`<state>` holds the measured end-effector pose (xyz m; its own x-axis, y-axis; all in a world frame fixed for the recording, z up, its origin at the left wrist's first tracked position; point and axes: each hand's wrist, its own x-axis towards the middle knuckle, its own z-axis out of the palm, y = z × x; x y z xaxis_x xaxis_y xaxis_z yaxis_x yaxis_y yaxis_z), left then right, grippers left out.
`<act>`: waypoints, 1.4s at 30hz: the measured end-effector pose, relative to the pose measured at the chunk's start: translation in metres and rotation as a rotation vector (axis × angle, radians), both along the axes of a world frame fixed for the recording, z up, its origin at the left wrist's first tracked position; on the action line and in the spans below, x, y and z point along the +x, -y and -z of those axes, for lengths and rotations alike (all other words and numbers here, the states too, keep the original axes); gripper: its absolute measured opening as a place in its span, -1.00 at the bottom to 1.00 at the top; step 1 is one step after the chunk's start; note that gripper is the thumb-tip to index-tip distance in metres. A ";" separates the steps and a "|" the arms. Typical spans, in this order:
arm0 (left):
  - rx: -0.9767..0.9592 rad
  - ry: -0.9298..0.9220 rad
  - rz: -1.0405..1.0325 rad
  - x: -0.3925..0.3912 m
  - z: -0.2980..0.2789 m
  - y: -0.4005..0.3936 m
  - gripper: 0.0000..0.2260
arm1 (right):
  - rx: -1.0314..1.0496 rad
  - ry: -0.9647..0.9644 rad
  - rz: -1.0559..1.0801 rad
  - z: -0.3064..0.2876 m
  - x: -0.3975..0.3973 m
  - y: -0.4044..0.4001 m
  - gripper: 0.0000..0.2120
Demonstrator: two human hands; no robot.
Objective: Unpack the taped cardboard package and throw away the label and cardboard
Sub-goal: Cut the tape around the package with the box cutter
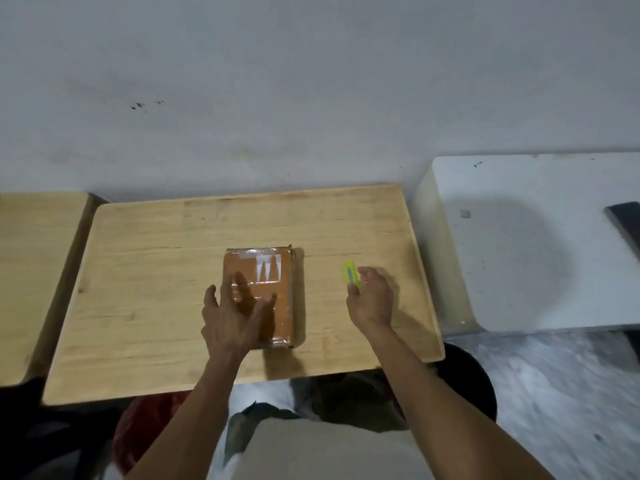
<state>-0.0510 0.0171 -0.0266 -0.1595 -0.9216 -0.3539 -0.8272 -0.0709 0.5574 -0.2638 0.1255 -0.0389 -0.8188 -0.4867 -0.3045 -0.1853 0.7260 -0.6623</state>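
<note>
1. Brown cardboard, wrapped in glossy clear tape, is what I see at the middle of the wooden table (145, 271): the package (273, 271) lies flat, its long side running away from me.
2. On the package's far end I can make out a patch of pale tape with a few whitish streaks; I cannot read any label there.
3. My left hand (235, 317) is spread wide, fingers apart, over the near left part of the package. It is blurred, so I cannot tell whether the palm presses on the cardboard or hangs just above it.
4. My right hand (372, 299) is off to the right of the package, apart from it, and curled around a small yellow-green cutter (351, 276). The cutter's tip sticks up past my thumb, pointing away from me.
5. A second wooden table (38, 271) stands just beside the first on the left, with a narrow gap between them.
6. To the right sits a white surface (519, 244) with a dark flat object (627, 226) at its far right edge, cut off by the frame.
7. Below the right corner of the table I see a dark round bin (474, 382) on the floor.
</note>
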 end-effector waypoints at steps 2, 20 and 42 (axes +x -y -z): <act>0.004 0.035 0.006 -0.009 0.006 0.003 -0.15 | 0.055 0.000 -0.006 0.012 -0.006 0.002 -0.67; -0.068 0.096 -0.077 -0.023 0.016 -0.016 -0.17 | 0.189 -0.001 0.005 0.035 0.002 0.012 -0.82; -0.163 0.279 -0.074 -0.041 0.028 -0.033 -0.13 | -0.382 0.684 -0.289 -0.047 -0.002 0.055 -0.75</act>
<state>-0.0917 0.0504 -0.0546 -0.0076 -0.9751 -0.2216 -0.9454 -0.0652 0.3194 -0.2662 0.0708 0.0080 -0.3408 -0.8195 -0.4607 0.2025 0.4146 -0.8872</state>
